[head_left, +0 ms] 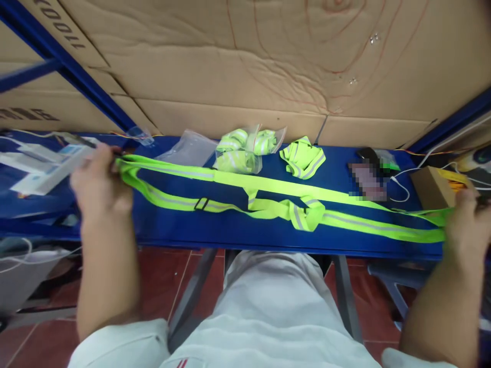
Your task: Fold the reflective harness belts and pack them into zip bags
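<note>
Grip clamped at each end: left hand point(100, 184), right hand point(466, 217) | neon reflective strap point(230, 179) stretched along the front edge of the tabletop point(230, 232) | even pull should keep its bands flat, untwisted.

The strap point(230, 180) is neon yellow-green with a silver-grey stripe down its middle — its buckle point(201, 204) is black. The bench point(230, 230) is deep blue and the cardboard point(268, 61) is tan (thin red lines curl across it). The trousers point(268, 306) are off-white — the floor point(164, 276) is red-brown tile with pale grout.
</note>
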`<state>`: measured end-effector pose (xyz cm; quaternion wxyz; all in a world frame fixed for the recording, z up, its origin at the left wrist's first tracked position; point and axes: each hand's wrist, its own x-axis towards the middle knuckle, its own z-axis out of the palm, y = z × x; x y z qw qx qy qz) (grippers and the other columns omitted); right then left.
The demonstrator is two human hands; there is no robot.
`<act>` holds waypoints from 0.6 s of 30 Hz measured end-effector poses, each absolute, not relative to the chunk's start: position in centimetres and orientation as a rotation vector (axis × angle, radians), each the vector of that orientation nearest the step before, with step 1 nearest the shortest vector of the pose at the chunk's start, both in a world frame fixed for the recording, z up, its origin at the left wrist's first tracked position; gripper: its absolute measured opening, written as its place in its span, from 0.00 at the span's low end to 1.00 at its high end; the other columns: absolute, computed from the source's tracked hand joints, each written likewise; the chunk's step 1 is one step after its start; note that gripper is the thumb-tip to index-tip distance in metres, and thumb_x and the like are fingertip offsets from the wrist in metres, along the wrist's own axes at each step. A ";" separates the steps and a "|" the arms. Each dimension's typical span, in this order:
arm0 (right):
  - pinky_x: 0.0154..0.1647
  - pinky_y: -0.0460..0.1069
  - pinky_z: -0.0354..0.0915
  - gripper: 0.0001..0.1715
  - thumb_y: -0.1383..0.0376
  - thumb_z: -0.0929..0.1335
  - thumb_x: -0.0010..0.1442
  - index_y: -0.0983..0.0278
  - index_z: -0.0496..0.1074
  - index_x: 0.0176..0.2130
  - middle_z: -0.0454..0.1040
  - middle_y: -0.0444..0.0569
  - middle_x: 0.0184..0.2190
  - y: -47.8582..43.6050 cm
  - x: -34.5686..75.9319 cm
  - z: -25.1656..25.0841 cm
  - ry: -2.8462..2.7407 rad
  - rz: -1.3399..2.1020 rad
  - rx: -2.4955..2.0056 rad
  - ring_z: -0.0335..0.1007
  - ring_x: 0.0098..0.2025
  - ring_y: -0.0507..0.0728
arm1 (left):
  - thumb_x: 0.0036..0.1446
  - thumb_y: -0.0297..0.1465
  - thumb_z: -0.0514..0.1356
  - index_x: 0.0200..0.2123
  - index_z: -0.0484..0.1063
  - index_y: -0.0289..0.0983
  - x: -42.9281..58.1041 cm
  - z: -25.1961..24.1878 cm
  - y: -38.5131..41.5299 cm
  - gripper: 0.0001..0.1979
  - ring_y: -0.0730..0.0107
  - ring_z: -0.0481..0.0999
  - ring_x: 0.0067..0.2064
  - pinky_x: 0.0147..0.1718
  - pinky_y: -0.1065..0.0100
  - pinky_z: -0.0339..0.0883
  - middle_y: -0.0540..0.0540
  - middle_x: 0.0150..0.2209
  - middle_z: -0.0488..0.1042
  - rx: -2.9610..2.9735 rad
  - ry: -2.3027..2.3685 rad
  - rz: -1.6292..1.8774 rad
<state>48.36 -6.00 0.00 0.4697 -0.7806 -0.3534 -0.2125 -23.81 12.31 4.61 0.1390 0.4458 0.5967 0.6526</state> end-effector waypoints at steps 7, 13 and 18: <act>0.46 0.69 0.58 0.60 0.38 0.83 0.44 0.76 0.72 0.60 0.69 0.89 0.58 -2.9 52.4 -3.9 -0.703 -0.365 -2.316 0.68 0.63 0.83 | 0.63 0.30 0.67 0.44 0.62 0.37 -21.6 0.6 15.6 0.15 0.74 0.72 0.42 0.53 0.63 0.72 0.52 0.38 0.70 1.354 1.804 1.655; 0.52 0.75 0.62 0.58 0.41 0.81 0.50 0.80 0.72 0.63 0.71 0.89 0.57 -5.3 42.8 -1.4 -0.976 -0.675 -2.264 0.69 0.62 0.87 | 0.66 0.32 0.65 0.65 0.69 0.35 -16.4 1.6 9.9 0.25 0.38 0.60 0.74 0.69 0.37 0.57 0.29 0.73 0.59 2.388 1.996 0.987; 0.62 0.60 0.69 0.21 0.60 0.67 0.75 0.63 0.73 0.63 0.80 0.58 0.57 -6.2 24.8 1.0 -2.118 -0.176 -1.465 0.77 0.59 0.64 | 0.73 0.27 0.50 0.62 0.73 0.39 -9.4 1.7 9.5 0.20 0.52 0.76 0.62 0.61 0.51 0.70 0.37 0.61 0.75 2.914 1.042 0.404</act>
